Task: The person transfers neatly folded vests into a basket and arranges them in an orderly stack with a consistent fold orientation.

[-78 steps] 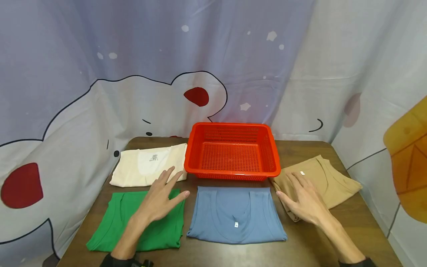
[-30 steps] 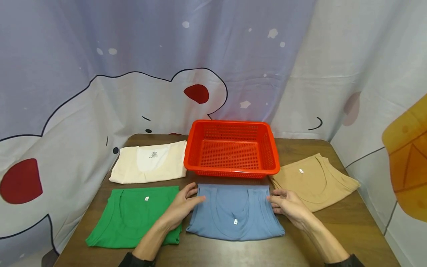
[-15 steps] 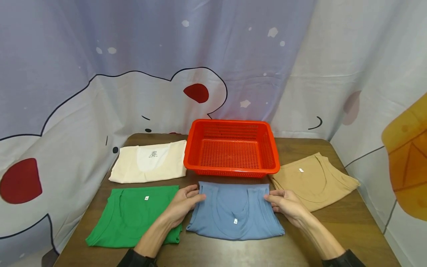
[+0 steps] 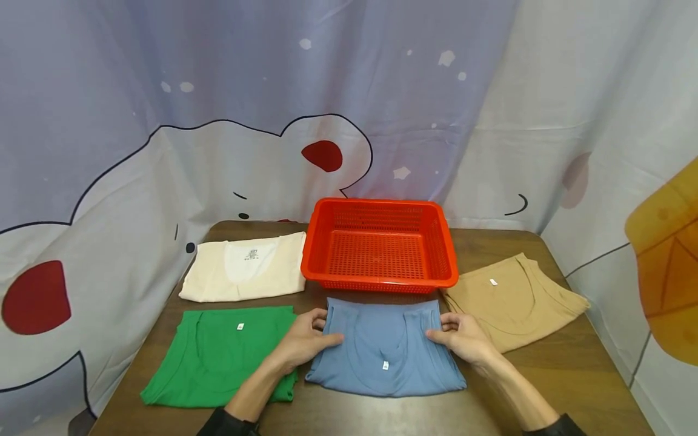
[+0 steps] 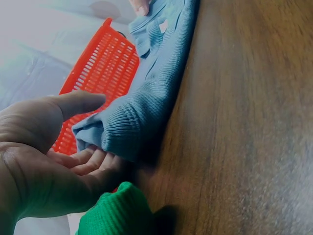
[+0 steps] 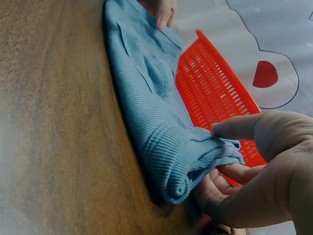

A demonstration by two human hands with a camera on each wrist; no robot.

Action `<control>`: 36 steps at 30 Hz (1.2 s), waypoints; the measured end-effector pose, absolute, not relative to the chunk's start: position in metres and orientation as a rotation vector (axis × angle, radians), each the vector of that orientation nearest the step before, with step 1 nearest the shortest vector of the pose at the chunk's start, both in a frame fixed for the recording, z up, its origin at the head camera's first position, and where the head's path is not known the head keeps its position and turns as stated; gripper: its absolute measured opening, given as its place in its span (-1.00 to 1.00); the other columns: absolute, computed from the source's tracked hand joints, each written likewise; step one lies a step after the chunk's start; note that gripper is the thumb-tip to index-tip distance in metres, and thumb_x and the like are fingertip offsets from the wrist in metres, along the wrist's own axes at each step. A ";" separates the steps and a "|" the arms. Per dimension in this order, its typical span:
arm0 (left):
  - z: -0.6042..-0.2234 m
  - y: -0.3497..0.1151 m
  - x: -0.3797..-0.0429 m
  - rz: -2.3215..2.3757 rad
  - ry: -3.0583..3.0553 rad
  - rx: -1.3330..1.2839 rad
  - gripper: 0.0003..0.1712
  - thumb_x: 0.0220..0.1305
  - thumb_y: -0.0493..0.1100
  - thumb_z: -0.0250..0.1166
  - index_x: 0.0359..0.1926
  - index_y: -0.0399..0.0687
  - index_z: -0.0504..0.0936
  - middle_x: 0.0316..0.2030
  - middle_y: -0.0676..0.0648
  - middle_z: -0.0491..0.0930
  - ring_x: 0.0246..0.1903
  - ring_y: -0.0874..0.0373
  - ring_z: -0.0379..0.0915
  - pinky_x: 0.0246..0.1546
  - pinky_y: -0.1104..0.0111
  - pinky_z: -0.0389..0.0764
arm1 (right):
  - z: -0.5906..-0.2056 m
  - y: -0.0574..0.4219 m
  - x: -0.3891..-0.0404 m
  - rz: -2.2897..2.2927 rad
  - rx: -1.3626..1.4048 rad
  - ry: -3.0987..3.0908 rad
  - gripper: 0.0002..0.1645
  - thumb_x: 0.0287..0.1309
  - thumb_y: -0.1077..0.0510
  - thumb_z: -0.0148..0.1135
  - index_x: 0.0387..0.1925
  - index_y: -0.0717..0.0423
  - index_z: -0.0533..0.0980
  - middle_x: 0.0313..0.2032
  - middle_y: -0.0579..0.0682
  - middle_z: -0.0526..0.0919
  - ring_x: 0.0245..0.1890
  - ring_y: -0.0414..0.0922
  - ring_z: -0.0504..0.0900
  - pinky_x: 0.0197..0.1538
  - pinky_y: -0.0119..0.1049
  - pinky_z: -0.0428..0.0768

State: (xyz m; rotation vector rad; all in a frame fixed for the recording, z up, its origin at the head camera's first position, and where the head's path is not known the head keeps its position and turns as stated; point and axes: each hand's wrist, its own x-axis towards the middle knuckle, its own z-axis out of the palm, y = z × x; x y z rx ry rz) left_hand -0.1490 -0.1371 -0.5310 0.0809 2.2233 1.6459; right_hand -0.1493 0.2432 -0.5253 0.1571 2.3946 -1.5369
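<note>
A folded blue ribbed shirt (image 4: 382, 345) lies at the front middle of the table, its neck label facing up. My left hand (image 4: 305, 339) holds its left side, thumb on top and fingers tucked beneath the folded edge. On the opposite side my right hand (image 4: 463, 339) grips the cloth the same way. The right wrist view shows the right thumb (image 6: 237, 127) against the upper layer and the fingers under the fold. In the left wrist view the left fingers (image 5: 95, 159) reach under the blue roll. Just behind the shirt stands a red plastic basket (image 4: 382, 283) with nothing in it.
A folded green shirt (image 4: 218, 357) lies left of the blue one, close by my left forearm. Behind it is a folded cream shirt (image 4: 245, 272). A folded tan shirt (image 4: 518, 297) lies right of the basket. A printed curtain (image 4: 229, 175) hangs behind the wooden table (image 4: 572, 375).
Both hands have come inward from above the green and tan shirts to the blue shirt's sides. Since half a second ago the thumbs have moved further in and the blue shirt's far edge has narrowed.
</note>
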 end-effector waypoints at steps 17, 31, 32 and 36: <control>-0.534 -0.136 -0.149 1.672 2.222 0.062 -0.63 0.41 -0.18 0.58 -0.12 -0.20 0.51 -0.41 0.02 0.36 -0.42 0.17 0.28 -0.35 0.45 0.34 | -0.521 0.244 -0.147 -1.482 0.108 2.425 -0.58 0.31 0.19 0.60 0.00 0.32 0.56 -0.29 -0.04 0.59 -0.20 -0.15 0.54 -0.20 -0.40 0.55; -0.527 -0.137 -0.146 1.713 2.167 0.085 -0.64 0.40 -0.18 0.57 -0.12 -0.17 0.50 -0.42 0.05 0.35 -0.48 0.26 0.25 -0.37 0.48 0.37 | -0.516 0.247 -0.143 -1.607 0.023 2.281 -0.70 0.36 0.24 0.53 -0.04 0.31 0.59 -0.34 -0.10 0.66 -0.29 -0.24 0.62 -0.21 -0.40 0.62; -0.526 -0.137 -0.145 1.712 2.167 0.086 -0.63 0.40 -0.18 0.57 -0.13 -0.17 0.49 -0.42 0.05 0.34 -0.49 0.25 0.25 -0.37 0.48 0.37 | -0.516 0.247 -0.143 -1.614 0.015 2.271 -0.70 0.36 0.24 0.52 -0.03 0.32 0.59 -0.33 -0.10 0.68 -0.28 -0.24 0.63 -0.19 -0.40 0.63; -0.523 -0.139 -0.144 1.712 2.161 0.087 -0.61 0.38 -0.18 0.59 -0.15 -0.14 0.47 -0.42 0.05 0.29 -0.50 0.26 0.20 -0.37 0.48 0.36 | -0.513 0.248 -0.143 -1.633 -0.004 2.230 -0.70 0.37 0.24 0.50 -0.02 0.32 0.59 -0.31 -0.09 0.73 -0.29 -0.24 0.65 -0.22 -0.37 0.64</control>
